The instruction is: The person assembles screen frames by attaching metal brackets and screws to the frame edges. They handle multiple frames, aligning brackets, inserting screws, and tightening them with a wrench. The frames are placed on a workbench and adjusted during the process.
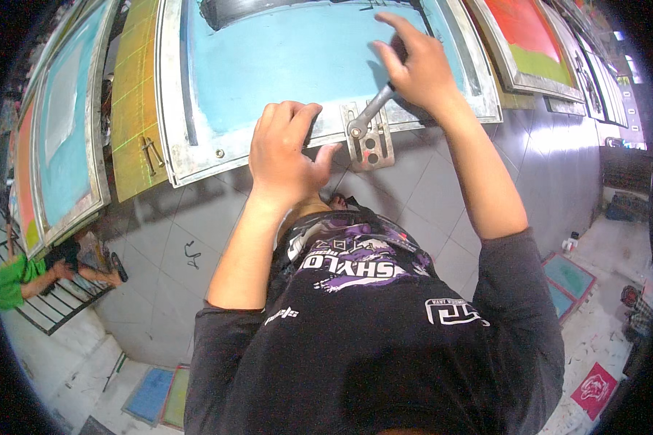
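Observation:
My right hand (421, 69) is over the right part of a light-blue printing screen, thumb and index finger spread apart. Its heel is at the handle end of a grey wrench (374, 112), whose other end sits on a bolt of a slotted metal bracket (374, 148). That bracket juts out from the near edge of the screen's frame (210, 163). Left of it, my left hand (286, 148) grips the same near edge, fingers bent over the top and thumb hanging down beside the bracket. The underside of that grip is hidden.
On the left, a yellow-brown board (134, 109) carries a few long bolts (152, 156); another blue screen (69, 116) stands beyond. A red and green screen (526, 43) is at right. Lower left, a person in a green shirt (14, 283) sits near a black metal rack (54, 308).

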